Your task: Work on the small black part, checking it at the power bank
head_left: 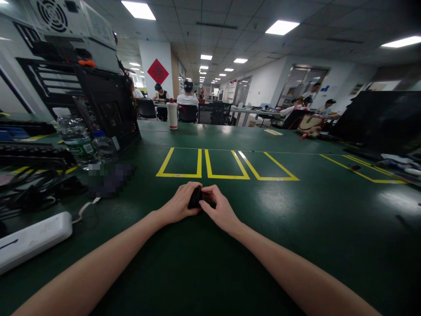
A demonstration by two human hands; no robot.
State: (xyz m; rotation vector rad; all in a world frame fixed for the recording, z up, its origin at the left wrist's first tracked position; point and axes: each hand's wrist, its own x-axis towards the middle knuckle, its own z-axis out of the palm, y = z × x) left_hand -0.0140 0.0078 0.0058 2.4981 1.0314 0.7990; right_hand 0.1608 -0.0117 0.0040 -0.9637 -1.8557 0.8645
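Observation:
A small black box-like object (194,199) is between my two hands, low over the green table (204,263); its exact kind cannot be made out. My left hand (180,202) wraps round its left side, fingers over the top and thumb below. From the right, my right hand (219,207) pinches its near right edge with thumb and fingertips. Just beyond the hands, yellow tape outlines (227,177) mark several areas on the table.
At left stand a computer case (112,101), water bottles (76,139), tangled black cables (36,188) and a white power strip (36,239). A white cup (172,115) is at the far edge. A black monitor (381,118) stands right; people sit at desks beyond.

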